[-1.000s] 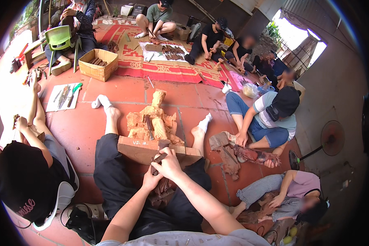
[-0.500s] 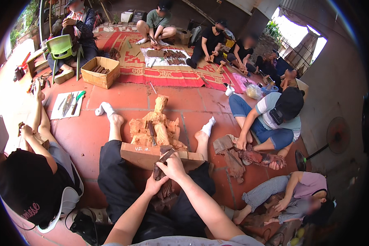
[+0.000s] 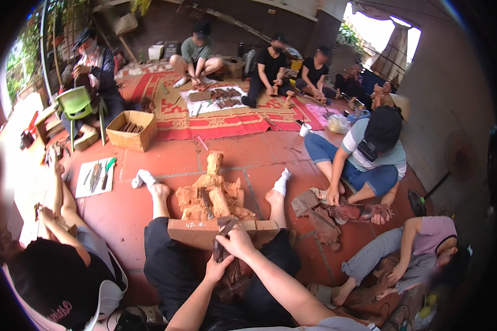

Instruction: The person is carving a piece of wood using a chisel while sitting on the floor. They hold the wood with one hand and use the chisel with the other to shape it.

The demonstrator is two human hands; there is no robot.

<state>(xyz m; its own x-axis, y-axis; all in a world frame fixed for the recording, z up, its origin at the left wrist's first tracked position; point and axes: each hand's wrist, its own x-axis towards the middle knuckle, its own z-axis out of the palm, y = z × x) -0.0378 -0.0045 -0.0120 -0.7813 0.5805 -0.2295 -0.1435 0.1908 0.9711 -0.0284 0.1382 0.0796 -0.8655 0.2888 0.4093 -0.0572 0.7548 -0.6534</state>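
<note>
Between my knees, my left hand [image 3: 219, 268] is closed around the lower part of a dark brown elongated piece [image 3: 220, 251] whose kind I cannot make out. My right hand [image 3: 235, 243] presses on its upper end, fingers closed on a flat dark brown strip [image 3: 227, 225]. Dark brown cloth [image 3: 234, 275] lies bunched in my lap below. Just beyond the hands, a thick wooden board [image 3: 190, 234] lies across between my legs. Behind it stands a pale orange carved wooden figure [image 3: 221, 196], with a dark-handled tool [image 3: 206, 203] leaning against its front.
A white sheet with carving tools [image 3: 95, 177] lies left of my foot. Farther off are a cardboard box [image 3: 131, 131] and a red patterned mat [image 3: 174, 118]. One person [image 3: 378, 149] works at my right; another [image 3: 49, 281] sits close at my left. A fan [image 3: 458, 160] stands far right.
The view has tilted up, so the scene sits lower in the picture. Both hands keep their hold on the dark piece, with only a slight shift.
</note>
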